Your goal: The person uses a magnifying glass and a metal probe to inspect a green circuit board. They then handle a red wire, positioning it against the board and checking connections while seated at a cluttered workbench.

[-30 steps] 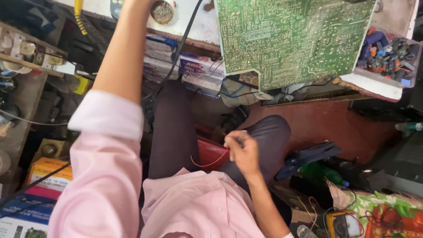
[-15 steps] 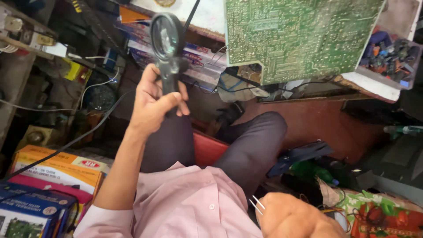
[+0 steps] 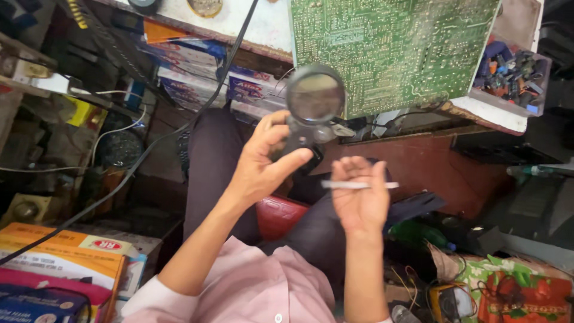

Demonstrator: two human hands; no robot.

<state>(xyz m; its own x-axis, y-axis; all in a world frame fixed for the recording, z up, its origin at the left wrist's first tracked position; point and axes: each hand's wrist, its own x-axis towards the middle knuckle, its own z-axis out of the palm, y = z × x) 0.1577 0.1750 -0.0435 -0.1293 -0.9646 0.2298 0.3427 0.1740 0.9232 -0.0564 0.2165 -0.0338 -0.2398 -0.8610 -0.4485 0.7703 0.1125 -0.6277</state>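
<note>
My left hand (image 3: 262,162) grips the black handle of a round magnifying glass (image 3: 314,96), holding its lens up just below the green circuit board (image 3: 388,48). My right hand (image 3: 359,197) is raised beside it, palm toward me, pinching a thin silvery pair of tweezers (image 3: 359,185) that lies sideways across the fingers. Both hands hover over my lap in dark trousers, with pink shirt sleeves at the bottom of the view. Whether the tweezer tips hold anything is too small to tell.
The board leans on a white workbench edge (image 3: 257,24). A clear tray of small coloured parts (image 3: 508,78) sits at the upper right. A black cable (image 3: 149,143) runs diagonally down the left. Cardboard boxes (image 3: 60,257) lie lower left; a flowered cloth (image 3: 514,287) and wires lower right.
My left hand has carried the magnifying glass rightward and lower, in front of the board. My right hand rose from the bottom edge into the middle, tweezers now held crosswise.
</note>
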